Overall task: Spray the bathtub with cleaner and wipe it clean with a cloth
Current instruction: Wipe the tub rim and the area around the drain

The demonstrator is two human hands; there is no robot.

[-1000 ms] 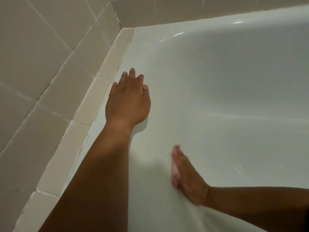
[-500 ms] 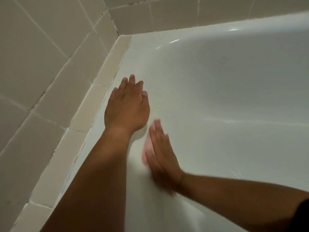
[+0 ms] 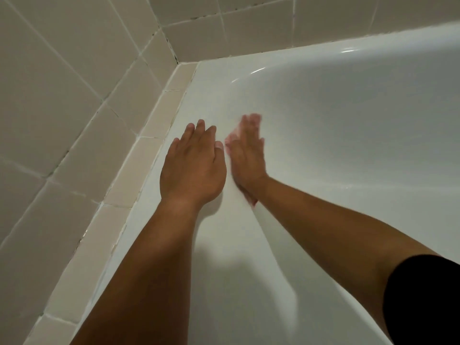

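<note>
The white bathtub (image 3: 348, 145) fills the right and lower part of the view. My left hand (image 3: 193, 168) lies flat, palm down, on the tub's rim near the corner, fingers straight and together. Just to its right, my right hand (image 3: 246, 155) presses flat against the tub's sloping inner wall, fingers straight and blurred by motion. A pinkish edge (image 3: 251, 201) shows under the heel of that palm; I cannot tell whether it is a cloth. No spray bottle is in view.
A beige tile ledge (image 3: 124, 180) runs along the tub's left edge, with tiled walls (image 3: 62, 83) rising behind it and meeting at the corner (image 3: 178, 62). A black sleeve (image 3: 423, 295) covers my right upper arm.
My right hand has slid up the tub's inner wall from low down to beside my left hand. The left hand has stayed flat on the rim. The camera moved closer.
</note>
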